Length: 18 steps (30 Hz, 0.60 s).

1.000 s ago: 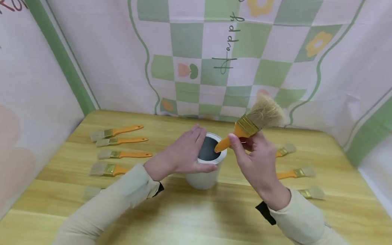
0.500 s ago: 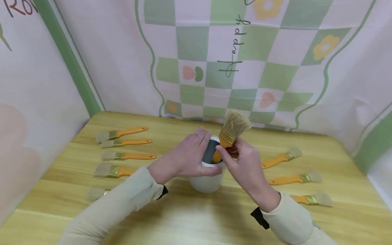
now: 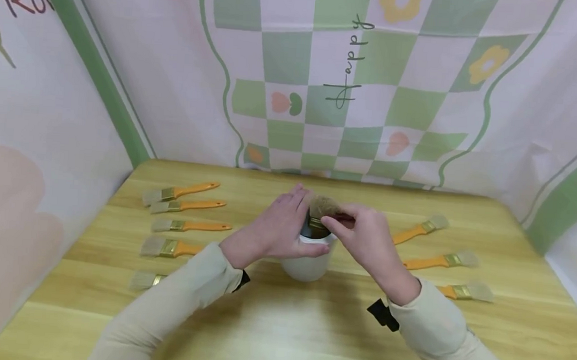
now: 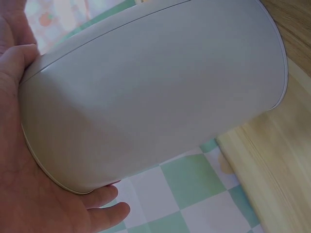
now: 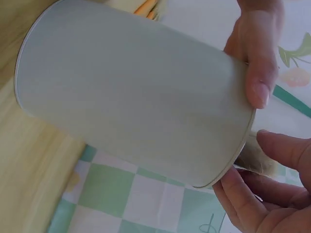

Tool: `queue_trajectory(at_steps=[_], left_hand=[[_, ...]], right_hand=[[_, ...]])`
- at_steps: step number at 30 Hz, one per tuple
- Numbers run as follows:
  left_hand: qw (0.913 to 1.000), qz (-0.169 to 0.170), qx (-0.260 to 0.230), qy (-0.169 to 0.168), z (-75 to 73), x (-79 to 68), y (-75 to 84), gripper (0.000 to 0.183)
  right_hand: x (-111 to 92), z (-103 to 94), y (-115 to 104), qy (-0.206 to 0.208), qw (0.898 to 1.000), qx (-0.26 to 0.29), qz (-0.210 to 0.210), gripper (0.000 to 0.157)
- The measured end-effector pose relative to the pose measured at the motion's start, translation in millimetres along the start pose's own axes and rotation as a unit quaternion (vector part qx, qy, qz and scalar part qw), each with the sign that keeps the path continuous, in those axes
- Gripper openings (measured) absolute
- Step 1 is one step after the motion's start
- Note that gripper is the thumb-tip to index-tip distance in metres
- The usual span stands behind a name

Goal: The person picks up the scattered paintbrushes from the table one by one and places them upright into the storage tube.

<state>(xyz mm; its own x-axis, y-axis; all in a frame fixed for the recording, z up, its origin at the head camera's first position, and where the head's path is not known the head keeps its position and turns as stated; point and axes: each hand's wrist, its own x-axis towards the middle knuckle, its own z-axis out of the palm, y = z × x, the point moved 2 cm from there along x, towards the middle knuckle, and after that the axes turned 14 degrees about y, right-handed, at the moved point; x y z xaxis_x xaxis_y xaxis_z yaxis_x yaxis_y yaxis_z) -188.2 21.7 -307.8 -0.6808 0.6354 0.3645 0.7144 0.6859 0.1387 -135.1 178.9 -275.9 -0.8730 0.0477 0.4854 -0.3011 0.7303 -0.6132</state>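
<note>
A pale grey cylindrical holder [image 3: 305, 266] with a white rim and dark inside stands on the table. My left hand [image 3: 278, 223] grips it at the rim, thumb on the near side, fingers across the top. In the left wrist view the holder [image 4: 150, 97] fills most of the frame. Bristles up, a wide paintbrush [image 3: 322, 207] stands in the holder's mouth, its handle hidden inside. My right hand [image 3: 369, 237] pinches this brush near its metal band, at the rim's right side. The bristles [image 5: 256, 158] show between thumb and fingers in the right wrist view.
Several orange-handled paintbrushes [image 3: 201, 226] lie in a column on the left of the wooden table [image 3: 279, 333], the lowest partly behind the left sleeve. More paintbrushes [image 3: 429, 262] lie at the right. A printed cloth [image 3: 323, 105] hangs behind the table's back edge.
My right hand has brought the wide paintbrush left over the holder and lowered it handle-first, so only the bristles and metal band show. The left hand has stayed on the holder.
</note>
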Motion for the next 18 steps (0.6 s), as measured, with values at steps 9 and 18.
queue_trajectory(at_steps=[9, 18], left_hand=[[0.9996, -0.007, -0.026, 0.010, -0.3, 1.1, 1.7, 0.101], [0.9974, -0.042, -0.059, -0.008, -1.9, -0.3, 0.2, 0.109]], right_hand=[[0, -14.6, 4, -0.014, 0.999, -0.004, 0.042, 0.032], [-11, -35.1, 35, -0.035, 0.995, -0.074, 0.065, 0.032]])
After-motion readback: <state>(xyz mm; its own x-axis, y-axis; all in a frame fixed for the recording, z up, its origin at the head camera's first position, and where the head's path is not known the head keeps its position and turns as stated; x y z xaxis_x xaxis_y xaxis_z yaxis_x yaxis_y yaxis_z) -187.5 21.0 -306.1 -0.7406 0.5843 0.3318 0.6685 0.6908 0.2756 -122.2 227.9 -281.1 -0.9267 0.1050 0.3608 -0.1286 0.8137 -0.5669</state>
